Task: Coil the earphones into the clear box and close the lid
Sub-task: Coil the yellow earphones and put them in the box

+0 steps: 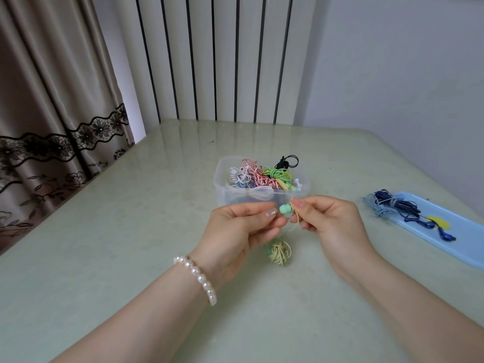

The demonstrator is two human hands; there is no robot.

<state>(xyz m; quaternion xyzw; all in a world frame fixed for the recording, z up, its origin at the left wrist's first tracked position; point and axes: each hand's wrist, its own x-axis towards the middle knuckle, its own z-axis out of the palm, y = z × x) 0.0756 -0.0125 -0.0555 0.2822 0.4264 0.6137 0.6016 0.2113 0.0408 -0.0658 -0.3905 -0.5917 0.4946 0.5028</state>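
Note:
A clear box (221, 188) stands open on the pale green table (131, 258), filled with several coiled earphones in white, red-striped, green and black. In front of it, both hands hold a yellow-and-mint pair of earphones. My left hand (241, 231) and my right hand (330, 221) pinch the mint earbuds (285, 208) between their fingertips. The yellow cable hangs down to a tangled bundle (279, 254) resting on the table below the hands. The box's lid is not seen on the box.
A light blue tray (466, 239) lies at the right with dark blue earphones (403, 205) and a pale blue cable on it. A curtain hangs at the left, a ribbed panel stands behind the table.

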